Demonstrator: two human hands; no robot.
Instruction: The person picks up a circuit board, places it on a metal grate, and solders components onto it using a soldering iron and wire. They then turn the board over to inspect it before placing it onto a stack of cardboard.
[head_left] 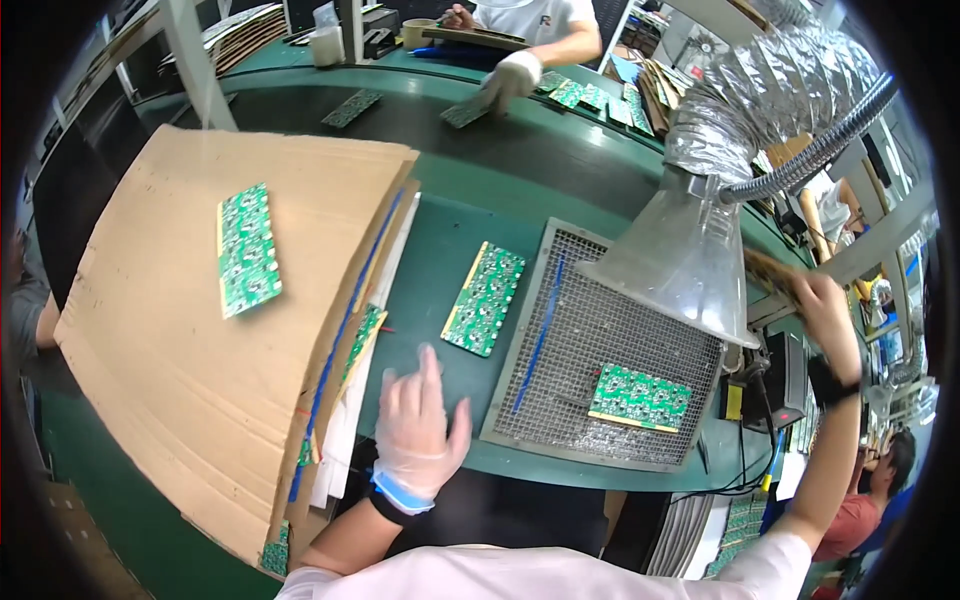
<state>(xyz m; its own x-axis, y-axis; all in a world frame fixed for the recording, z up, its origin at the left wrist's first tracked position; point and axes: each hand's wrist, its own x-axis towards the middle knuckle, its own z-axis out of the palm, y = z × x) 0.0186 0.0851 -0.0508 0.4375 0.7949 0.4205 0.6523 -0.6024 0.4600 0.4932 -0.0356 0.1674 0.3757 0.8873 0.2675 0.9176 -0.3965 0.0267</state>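
Note:
My left hand (420, 425) wears a thin translucent glove and a blue wristband. It hovers over the green bench with fingers stretched, holding nothing. Just beyond its fingertips lies a green circuit board (484, 300). At far right, my bare right hand (828, 312) reaches past the clear hood, fingers bent round the end of a narrow brownish thing (772, 274); its kind is unclear. A second circuit board (640, 398) rests on the metal mesh plate (515, 408) under the hood. Another circuit board (249, 250) is on top of the cardboard stack (200, 400) at left.
The clear fume hood (675, 260) hangs over the mesh from a silver duct (780, 100). More boards stick out between the cardboard sheets. Across the dark belt (400, 135), a co-worker's gloved hand (513, 80) touches a board. Black cables (735, 480) lie at the bench's right edge.

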